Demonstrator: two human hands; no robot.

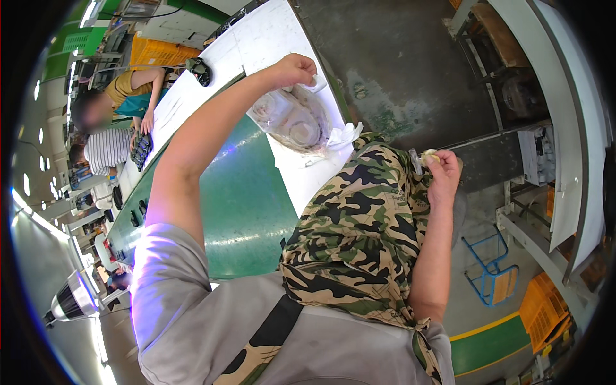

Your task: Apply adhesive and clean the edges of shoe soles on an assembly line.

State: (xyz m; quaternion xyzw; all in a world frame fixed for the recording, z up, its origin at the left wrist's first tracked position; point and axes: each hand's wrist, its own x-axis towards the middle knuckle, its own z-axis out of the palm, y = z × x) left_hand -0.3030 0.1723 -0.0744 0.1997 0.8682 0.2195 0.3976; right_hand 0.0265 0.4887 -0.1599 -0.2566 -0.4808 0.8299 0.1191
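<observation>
Your left hand (295, 72) pinches a white piece (314, 84) at the edge of the cloudy clear tray (282, 115) on the white table (266, 35); contents of its rounded hollows too blurred to tell. Your right hand (444, 174), over your camouflage apron's (359, 218) far side, clamps a small yellowish piece (428, 156).

A green tabletop (250, 199) spreads on the near side of the left hand (299, 70), and a white tabletop (256, 32) runs past that hand. Grey concrete floor (398, 64), stained in patches, lies between it and a metal rack (473, 64) beyond the right hand (443, 170). Nearer than the right hand stand a blue-framed stool (504, 285), an orange plastic crate (536, 301) and a yellow-edged green floor strip (497, 343). Far left of both hands glow fluorescent tubes (101, 353).
</observation>
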